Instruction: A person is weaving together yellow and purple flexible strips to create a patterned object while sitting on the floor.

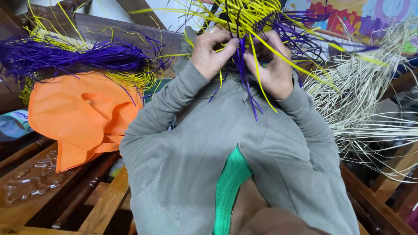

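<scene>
While both hands pinch purple and yellow strands of the half-woven piece (248,19) held up just before the chest, the left hand (212,53) should hold tension steady as the right hand (272,65) tucks each strip snugly.

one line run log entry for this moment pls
left hand: pinching purple and yellow strands | right hand: gripping same strands | orange bag: at the left | pale straw bundle: at the right
</scene>
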